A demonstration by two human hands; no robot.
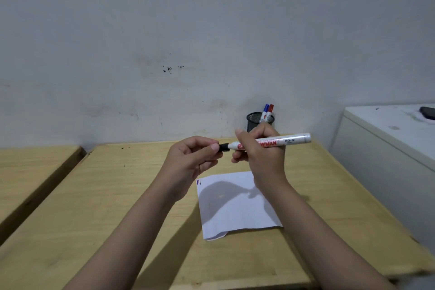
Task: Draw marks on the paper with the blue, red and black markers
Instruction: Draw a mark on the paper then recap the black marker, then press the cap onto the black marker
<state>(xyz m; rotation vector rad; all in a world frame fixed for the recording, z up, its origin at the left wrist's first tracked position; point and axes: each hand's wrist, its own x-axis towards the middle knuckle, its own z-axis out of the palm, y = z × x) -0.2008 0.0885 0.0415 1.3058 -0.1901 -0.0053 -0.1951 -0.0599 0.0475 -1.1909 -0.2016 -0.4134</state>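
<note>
my right hand [261,153] gripped the black marker [270,142] level above the desk [117,195], while my left hand [193,160] pinched its black cap [224,147] at the tip. the paper [235,207] lay below with three short marks [199,182] in its corner. the blue marker [265,112] and red marker [270,112] stood in the mesh cup [255,122].

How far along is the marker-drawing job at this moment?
Nearly finished. The paper shows blue, red and black strokes at its top-left corner, and the blue marker and red marker stand capped in the mesh cup. The right hand holds the black marker; the left hand pinches its cap. Left: returning it.
</note>
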